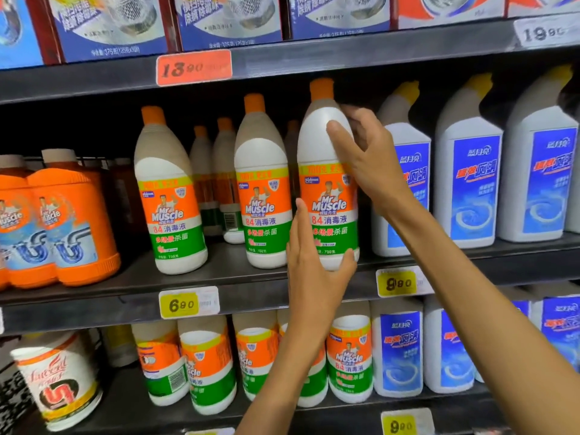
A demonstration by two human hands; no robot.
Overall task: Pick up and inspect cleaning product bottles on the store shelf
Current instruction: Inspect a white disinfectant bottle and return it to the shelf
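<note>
A white Mr Muscle bottle (329, 196) with an orange cap and an orange and green label stands upright at the front of the middle shelf (125, 309). My right hand (370, 161) grips its upper body, the thumb across the white shoulder and the fingers behind. My left hand (314, 277) holds its base, fingers up along the left side and the thumb round the lower right. Two matching bottles (263, 189) (171, 196) stand to its left, with more behind them.
White toilet-cleaner bottles with blue labels (467, 183) crowd the right side of the shelf, close to my right wrist. Orange drain-cleaner jars (72, 221) stand at the left. Boxes (110, 23) fill the shelf above; more bottles (207, 362) fill the one below. Price tags (188, 304) line the edges.
</note>
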